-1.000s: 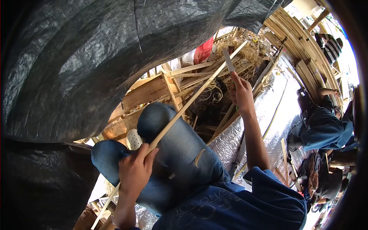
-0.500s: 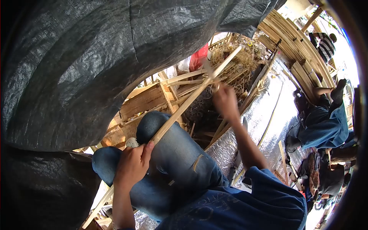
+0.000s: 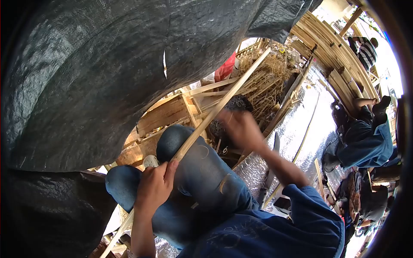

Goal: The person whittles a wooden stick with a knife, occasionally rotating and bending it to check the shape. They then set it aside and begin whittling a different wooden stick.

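My left hand (image 3: 155, 187) is closed around a long pale bamboo strip (image 3: 228, 96) over my thighs. The strip slants from the lower left, across my knee (image 3: 174, 139), up to a tip at the upper right. To the right of the strip, my right hand (image 3: 245, 131) is closed and blurred by motion. A knife blade showed at this hand a moment ago; now its blade is lost in the smear. Curled shavings (image 3: 222, 183) lie on my jeans.
A dark tarp (image 3: 86, 86) hangs close on the left. Past my knees are a wooden crate (image 3: 161, 116) and a heap of shavings (image 3: 271, 86). On the right are a foil mat (image 3: 316, 116), stacked slats (image 3: 340, 47) and a seated person's leg (image 3: 361, 142).
My right hand has come down and back toward me from near the strip's upper part. My left hand still grips the strip, which has barely shifted.
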Motion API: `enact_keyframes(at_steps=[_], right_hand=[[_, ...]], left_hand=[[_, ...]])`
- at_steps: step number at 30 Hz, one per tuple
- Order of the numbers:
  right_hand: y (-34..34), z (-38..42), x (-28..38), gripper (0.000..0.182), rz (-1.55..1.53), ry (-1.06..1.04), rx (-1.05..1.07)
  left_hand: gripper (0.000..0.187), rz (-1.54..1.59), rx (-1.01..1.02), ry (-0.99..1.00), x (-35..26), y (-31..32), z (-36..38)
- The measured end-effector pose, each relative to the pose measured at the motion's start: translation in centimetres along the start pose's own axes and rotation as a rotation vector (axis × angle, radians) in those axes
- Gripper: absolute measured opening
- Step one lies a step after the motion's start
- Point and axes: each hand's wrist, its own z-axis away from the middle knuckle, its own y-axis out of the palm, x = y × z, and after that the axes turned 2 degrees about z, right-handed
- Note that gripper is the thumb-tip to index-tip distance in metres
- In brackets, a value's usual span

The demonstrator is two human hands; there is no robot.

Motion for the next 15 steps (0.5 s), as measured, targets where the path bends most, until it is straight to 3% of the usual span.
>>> enact_keyframes(at_steps=[2, 4, 5, 6, 7, 9, 11, 13, 15], right_hand=[[-3.1, -4.8, -2.4, 0.048, 0.009, 0.241, -0.203], [-4.3, -6.8, -3.7, 0.051, -0.006, 0.395, -0.216], [-3.6, -6.4, -3.2, 0.051, 0.012, 0.41, -0.23], [-1.7, -4.2, -0.8, 0.049, 0.019, 0.262, -0.164], [0.1, -2.5, -0.7, 0.046, 0.072, 0.154, 0.017], [1.4, -0.9, 0.4, 0.047, -0.04, 0.142, 0.074], [-0.5, -2.0, -1.1, 0.051, -0.057, 0.142, -0.104], [-3.2, -5.7, -5.9, 0.048, -0.047, 0.318, -0.247], [-5.7, -8.2, -7.4, 0.043, -0.129, 0.296, -0.346]], left_hand=[[0.043, -0.005, -0.008, 0.006, -0.1, 0.1, 0.2], [0.037, -0.23, -0.054, -0.005, -0.9, -0.4, 0.0], [0.037, -0.225, -0.061, 0.004, -1.0, -0.6, -0.3], [0.037, -0.239, -0.073, 0.0, -0.8, -0.5, -0.4], [0.036, -0.255, -0.075, -0.013, -0.7, -0.5, -0.5], [0.038, -0.224, -0.077, 0.004, 0.0, -0.7, -0.7], [0.039, -0.2, -0.077, 0.02, 0.9, -1.2, -0.9], [0.045, 0.12, 0.054, -0.054, 1.4, -1.6, -1.2], [0.052, 0.19, 0.08, -0.074, 2.0, -1.6, -1.4]])
